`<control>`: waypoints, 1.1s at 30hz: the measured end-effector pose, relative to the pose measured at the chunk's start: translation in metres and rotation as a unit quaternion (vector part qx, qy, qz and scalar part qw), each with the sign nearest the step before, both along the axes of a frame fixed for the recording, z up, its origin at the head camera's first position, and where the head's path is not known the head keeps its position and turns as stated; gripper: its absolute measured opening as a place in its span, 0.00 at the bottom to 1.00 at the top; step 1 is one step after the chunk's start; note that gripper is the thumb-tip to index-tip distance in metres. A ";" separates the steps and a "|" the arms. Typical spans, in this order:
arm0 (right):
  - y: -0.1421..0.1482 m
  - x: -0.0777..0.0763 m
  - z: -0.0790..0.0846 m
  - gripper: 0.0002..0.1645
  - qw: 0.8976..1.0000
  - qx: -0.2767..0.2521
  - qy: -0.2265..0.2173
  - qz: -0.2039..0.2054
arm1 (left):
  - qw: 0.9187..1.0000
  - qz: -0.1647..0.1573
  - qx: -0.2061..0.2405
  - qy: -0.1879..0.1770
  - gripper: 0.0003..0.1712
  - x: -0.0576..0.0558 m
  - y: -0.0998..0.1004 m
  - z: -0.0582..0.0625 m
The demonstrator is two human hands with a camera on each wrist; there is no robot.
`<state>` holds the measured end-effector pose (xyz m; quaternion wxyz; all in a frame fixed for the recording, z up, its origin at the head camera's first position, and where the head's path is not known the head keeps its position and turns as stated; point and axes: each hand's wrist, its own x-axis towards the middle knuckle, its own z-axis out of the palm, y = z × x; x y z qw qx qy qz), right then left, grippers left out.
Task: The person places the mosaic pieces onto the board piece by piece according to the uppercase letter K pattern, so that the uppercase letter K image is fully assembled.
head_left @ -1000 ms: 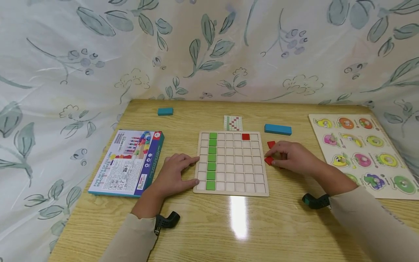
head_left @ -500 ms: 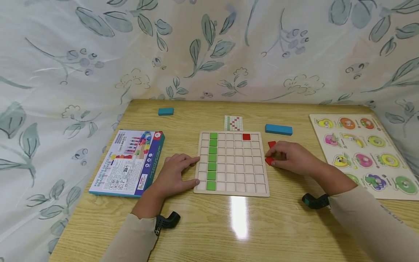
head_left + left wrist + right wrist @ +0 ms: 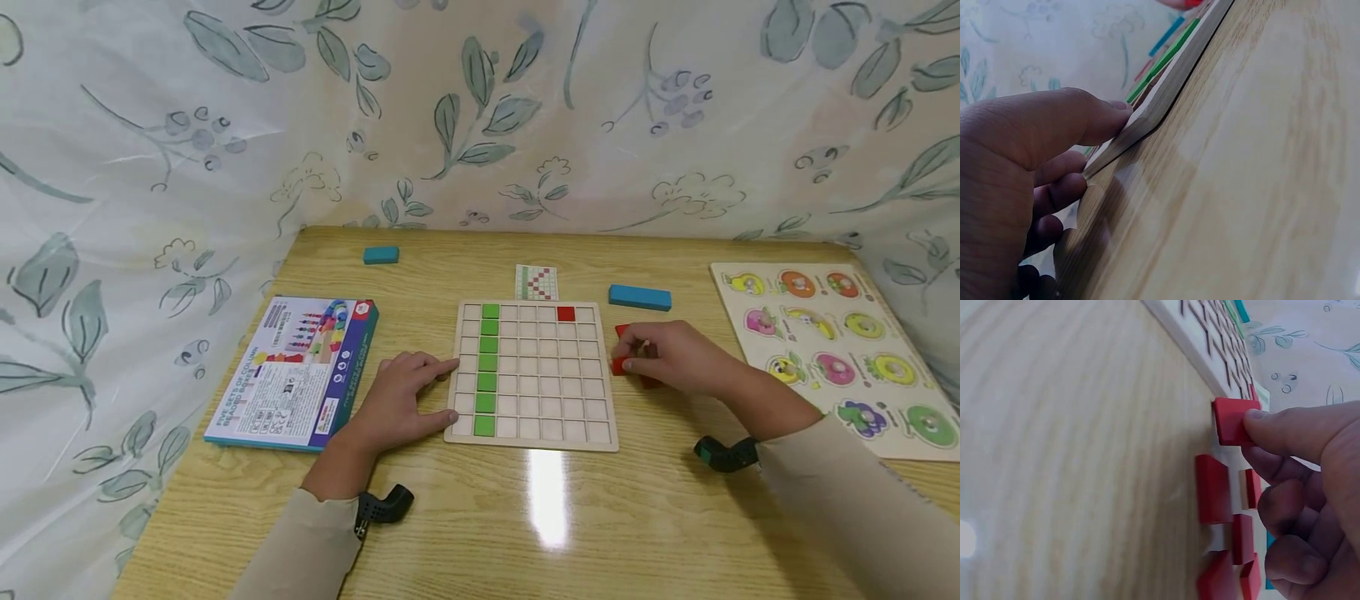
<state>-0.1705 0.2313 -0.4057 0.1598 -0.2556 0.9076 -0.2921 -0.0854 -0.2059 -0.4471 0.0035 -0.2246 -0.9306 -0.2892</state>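
My right hand (image 3: 678, 358) pinches a red square tile (image 3: 1232, 422) between thumb and fingers, just off the right edge of a wooden grid board (image 3: 550, 365). Several loose red tiles (image 3: 1213, 490) lie near that hand, most of them hidden by it in the head view. Green tiles (image 3: 487, 362) fill the board's second column from the left, and one red tile (image 3: 566, 314) sits in the top row. With thumb and forefinger extended, my left hand (image 3: 397, 400) touches the board's left edge; its other fingers are bent loosely.
Behind the board lies a small pattern card (image 3: 536, 282). Two blue blocks, one short (image 3: 381, 255) and one longer (image 3: 640, 297), stand farther back. A printed box (image 3: 292, 372) is at left, a fruit puzzle board (image 3: 832, 358) at right. A patterned cloth (image 3: 480, 108) hangs behind the table.
My right hand shifts slightly while pinching the red tile, and another red tile shows beneath it. The left hand stays at the board's edge.
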 end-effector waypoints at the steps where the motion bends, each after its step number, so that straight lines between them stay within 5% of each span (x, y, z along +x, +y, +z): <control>1: 0.000 -0.001 0.001 0.06 1.000 -0.002 -0.002 -0.001 | 1.000 0.000 0.000 0.001 0.42 0.000 0.000 0.000; 15: -0.018 -0.018 0.014 0.06 1.000 -0.020 0.017 0.010 | 1.000 0.000 0.002 -0.005 0.42 0.000 0.001 0.002; 33: -0.070 -0.043 0.002 0.07 0.999 -0.035 -0.010 -0.034 | 1.000 0.002 -0.002 -0.003 0.41 0.000 0.001 0.002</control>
